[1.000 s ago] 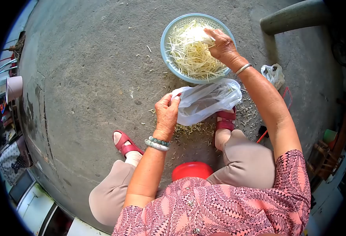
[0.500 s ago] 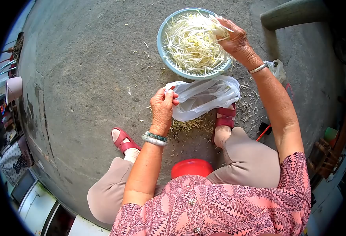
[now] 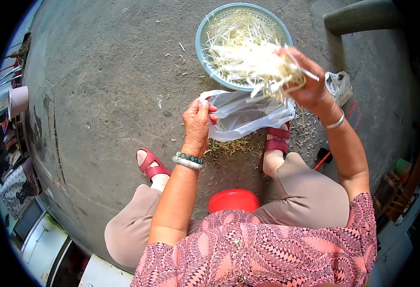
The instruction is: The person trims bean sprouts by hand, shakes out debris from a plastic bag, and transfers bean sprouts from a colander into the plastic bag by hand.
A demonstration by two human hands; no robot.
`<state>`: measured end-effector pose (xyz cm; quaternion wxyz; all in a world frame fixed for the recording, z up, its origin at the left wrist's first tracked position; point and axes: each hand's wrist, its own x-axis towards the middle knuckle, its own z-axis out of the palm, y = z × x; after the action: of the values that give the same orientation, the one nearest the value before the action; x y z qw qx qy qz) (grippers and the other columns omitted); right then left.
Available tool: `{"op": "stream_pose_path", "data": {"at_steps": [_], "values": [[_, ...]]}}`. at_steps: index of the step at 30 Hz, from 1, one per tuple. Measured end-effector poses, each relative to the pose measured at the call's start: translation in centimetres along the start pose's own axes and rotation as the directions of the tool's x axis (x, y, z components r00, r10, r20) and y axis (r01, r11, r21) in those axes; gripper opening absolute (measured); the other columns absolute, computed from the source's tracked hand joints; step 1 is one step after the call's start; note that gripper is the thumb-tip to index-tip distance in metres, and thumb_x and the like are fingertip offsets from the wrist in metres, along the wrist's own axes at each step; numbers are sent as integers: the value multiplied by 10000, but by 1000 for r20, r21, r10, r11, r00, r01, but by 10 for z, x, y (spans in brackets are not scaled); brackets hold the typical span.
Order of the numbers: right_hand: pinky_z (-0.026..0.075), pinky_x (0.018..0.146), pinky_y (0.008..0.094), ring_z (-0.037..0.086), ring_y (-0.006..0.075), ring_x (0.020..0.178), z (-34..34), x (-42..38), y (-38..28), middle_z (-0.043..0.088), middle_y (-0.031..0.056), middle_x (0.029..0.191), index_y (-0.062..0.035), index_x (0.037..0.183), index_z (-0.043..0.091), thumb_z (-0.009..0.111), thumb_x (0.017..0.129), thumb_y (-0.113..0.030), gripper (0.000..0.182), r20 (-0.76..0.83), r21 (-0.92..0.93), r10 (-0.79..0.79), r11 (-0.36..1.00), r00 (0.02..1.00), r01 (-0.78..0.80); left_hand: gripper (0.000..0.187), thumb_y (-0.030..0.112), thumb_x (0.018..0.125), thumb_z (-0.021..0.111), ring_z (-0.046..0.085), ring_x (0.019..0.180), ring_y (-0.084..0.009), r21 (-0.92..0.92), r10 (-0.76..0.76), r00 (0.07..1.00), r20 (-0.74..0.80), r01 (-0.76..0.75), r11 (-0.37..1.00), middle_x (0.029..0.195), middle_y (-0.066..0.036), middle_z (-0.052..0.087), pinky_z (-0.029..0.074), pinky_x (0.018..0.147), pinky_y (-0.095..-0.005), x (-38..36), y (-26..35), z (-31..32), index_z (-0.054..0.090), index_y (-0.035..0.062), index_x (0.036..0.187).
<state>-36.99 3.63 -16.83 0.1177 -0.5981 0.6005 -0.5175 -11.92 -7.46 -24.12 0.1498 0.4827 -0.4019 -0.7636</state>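
My right hand (image 3: pixel 310 81) is closed around a large handful of bean sprouts (image 3: pixel 272 67), lifted over the near right rim of a light blue colander (image 3: pixel 202 55). More bean sprouts lie inside the colander. With fingers pinched, my left hand (image 3: pixel 199 117) grips the left edge of a white plastic bag (image 3: pixel 238 129). The bag's mouth gapes upward, just on my side of the colander. Some sprout ends hang above the bag's right part and hide a bit of its far edge.
Trimmed sprout scraps (image 3: pixel 231 147) litter the concrete floor around the bag and my red sandals (image 3: pixel 278 138). A second plastic bag (image 3: pixel 339 87) sits at the right, near a thick grey leg-like piece (image 3: pixel 363 18). Something red and rounded (image 3: pixel 234 200) is between my legs.
My right hand has raised the bean sprouts from the colander and drawn them toward me, near the bag. The left hand still grips the bag's edge in about the same place.
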Motion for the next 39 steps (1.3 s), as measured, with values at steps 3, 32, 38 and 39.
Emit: {"op": "stream_pose_path", "data": {"at_steps": [3, 32, 38, 39], "values": [[519, 850, 323, 632, 248, 965, 18, -13, -15, 639, 134, 1094, -37, 1215, 556, 773, 714, -54, 547, 142, 167, 37, 984, 989, -60, 229, 194, 957, 511, 501, 546, -44, -60, -34, 999, -22, 33, 998, 734, 4, 581, 423, 498, -196, 1, -1, 1, 621, 42, 1088], [494, 869, 409, 580, 323, 1038, 87, -85, 32, 601, 119, 1110, -112, 1253, 526, 670, 783, -239, 508, 580, -501, 508, 839, 637, -212, 241, 199, 937, 527, 425, 496, -46, -110, -229, 973, -10, 226, 968, 707, 9, 543, 341, 441, -188, -10, -13, -7, 578, 42, 1113], [530, 680, 372, 613, 278, 897, 69, -111, 10, 601, 109, 1077, -68, 990, 596, 626, 765, -106, 230, 469, -454, 323, 887, 822, -89, 215, 149, 927, 534, 454, 493, -37, -141, -242, 968, -62, 232, 962, 677, 14, 555, 360, 438, -182, -11, -13, -12, 581, 25, 1096], [519, 657, 404, 627, 287, 860, 71, -112, 6, 631, 127, 957, -57, 884, 589, 585, 741, -69, 144, 563, -418, 403, 892, 722, -172, 214, 146, 925, 536, 456, 493, -38, -143, -246, 966, -72, 234, 962, 677, 13, 557, 362, 441, -182, -11, -13, -12, 582, 25, 1095]]}}
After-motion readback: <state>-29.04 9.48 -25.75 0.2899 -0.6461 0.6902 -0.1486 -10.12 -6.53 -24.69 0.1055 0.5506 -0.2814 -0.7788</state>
